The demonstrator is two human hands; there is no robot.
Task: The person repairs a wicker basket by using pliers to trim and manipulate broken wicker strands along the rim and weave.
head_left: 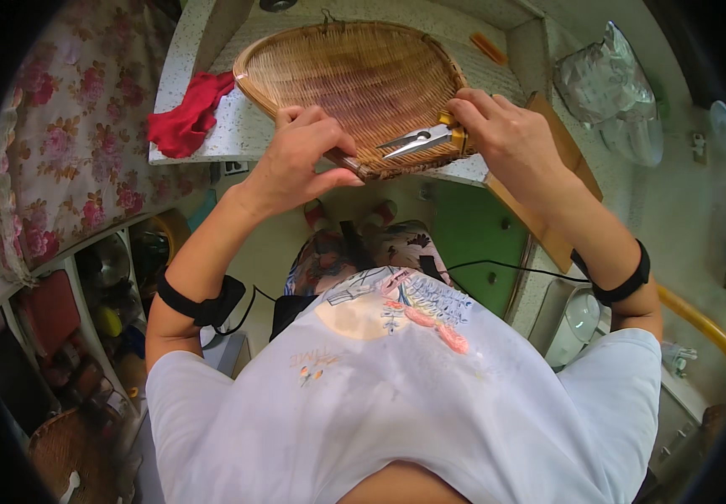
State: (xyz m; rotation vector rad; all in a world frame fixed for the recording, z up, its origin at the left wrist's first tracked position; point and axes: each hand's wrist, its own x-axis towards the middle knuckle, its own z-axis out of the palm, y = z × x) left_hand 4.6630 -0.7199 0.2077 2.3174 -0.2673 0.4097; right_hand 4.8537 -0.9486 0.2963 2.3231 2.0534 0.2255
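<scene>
A shallow woven bamboo basket [346, 71] rests tilted on the speckled counter, its near rim toward me. My left hand [304, 155] is closed on the near left part of that rim, fingers curled over it and the thumb stretched along the outside. At the rim's right side, my right hand [514, 130] grips needle-nose pliers [420, 140] by their yellow handles. The steel jaws point left over the basket's weave, slightly parted, with nothing visible between them. Whether the right fingers also press on the rim is hidden. A small wire hook [327, 16] sticks up from the far rim.
A red cloth [191, 116] hangs over the counter's left edge. An orange-brown strip [489, 48] lies behind the basket. On the right are a wooden board [571, 151], a foil bag [606, 76] and a green cabinet door [476, 231]. Flowered fabric [86, 143] covers the left side.
</scene>
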